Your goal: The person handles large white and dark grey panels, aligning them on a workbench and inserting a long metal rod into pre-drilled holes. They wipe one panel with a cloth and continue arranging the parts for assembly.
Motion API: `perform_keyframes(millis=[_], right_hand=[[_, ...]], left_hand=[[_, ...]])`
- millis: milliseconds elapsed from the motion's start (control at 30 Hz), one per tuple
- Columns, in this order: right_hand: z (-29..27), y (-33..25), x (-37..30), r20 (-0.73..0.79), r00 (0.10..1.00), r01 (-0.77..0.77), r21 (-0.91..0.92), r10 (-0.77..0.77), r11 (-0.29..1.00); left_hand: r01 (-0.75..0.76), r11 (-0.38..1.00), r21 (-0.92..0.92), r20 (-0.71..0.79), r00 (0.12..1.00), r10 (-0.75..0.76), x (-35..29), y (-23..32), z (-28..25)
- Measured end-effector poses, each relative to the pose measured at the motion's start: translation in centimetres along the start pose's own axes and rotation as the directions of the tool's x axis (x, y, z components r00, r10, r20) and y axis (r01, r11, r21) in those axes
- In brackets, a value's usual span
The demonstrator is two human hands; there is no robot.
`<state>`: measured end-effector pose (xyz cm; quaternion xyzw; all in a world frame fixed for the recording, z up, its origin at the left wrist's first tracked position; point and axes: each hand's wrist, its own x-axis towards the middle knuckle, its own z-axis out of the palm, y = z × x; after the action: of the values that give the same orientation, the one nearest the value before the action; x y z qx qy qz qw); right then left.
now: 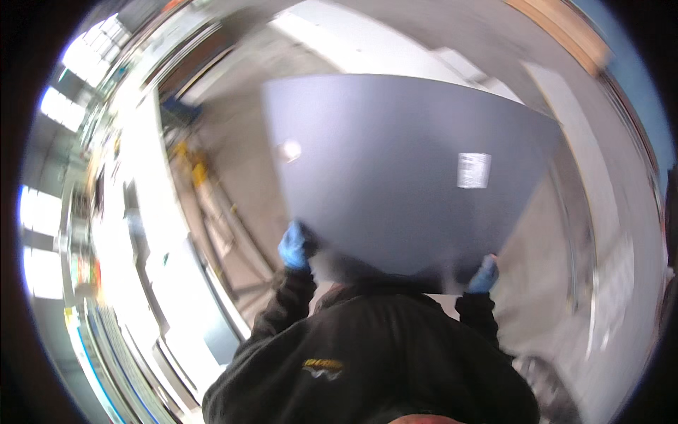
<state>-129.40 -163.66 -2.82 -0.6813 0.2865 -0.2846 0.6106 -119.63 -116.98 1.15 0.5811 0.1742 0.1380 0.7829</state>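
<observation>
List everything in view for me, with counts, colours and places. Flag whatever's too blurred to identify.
Panel: one, grey, between the hands
Label: one, white, right half of the panel
Round spot: one, pale, near the panel's left edge; too blurred to identify
Blue item: one, upper left; kind unclear
Yellow item: one, left of the panel; kind unclear
Bright windows: at least four, white, far left
Stacked strips: several, pale and blue, lower left; kind unclear
Wood-coloured piece: one, tan, upper right
Floor: one, grey-brown, around the panel
Jacket: one, black, lower centre
Left hand: one, blue-gloved, panel's near left corner
Right hand: one, blue-gloved, panel's near right corner
</observation>
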Motion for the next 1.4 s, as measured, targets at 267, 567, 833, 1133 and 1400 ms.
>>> perform_keyframes(millis=[267,567,833,1133,1400], right_hand=[[3.0,-8.0,5.1,0.105,0.993,0.072,-0.258,-0.046,0.963],[18.6,-5.7,19.8,0.591,0.552,0.812,-0.222,-0.588,0.539],[31.9,-10.4,18.9,0.814,0.061,0.713,0.369,-0.577,0.596],[36.6,-12.8,10.6,0.729,-0.294,0.543,0.659,-0.618,0.52],[40.2,-13.7,5.1,0.915,-0.349,0.212,0.289,-0.203,0.934]], left_hand=[[0.166,0.986,0.006,-0.315,0.936,-0.156,-6.6,2.5,2.5],[0.038,0.997,0.062,-0.779,0.627,0.024,-10.2,1.5,7.5],[-0.062,0.991,0.116,-0.991,0.063,0.12,-22.2,1.6,14.6],[-0.286,0.953,0.096,-0.97,-0.243,0.025,-34.5,-1.1,19.3],[-0.392,0.9,0.19,-0.938,-0.343,0.049,-35.1,-3.6,17.6]])
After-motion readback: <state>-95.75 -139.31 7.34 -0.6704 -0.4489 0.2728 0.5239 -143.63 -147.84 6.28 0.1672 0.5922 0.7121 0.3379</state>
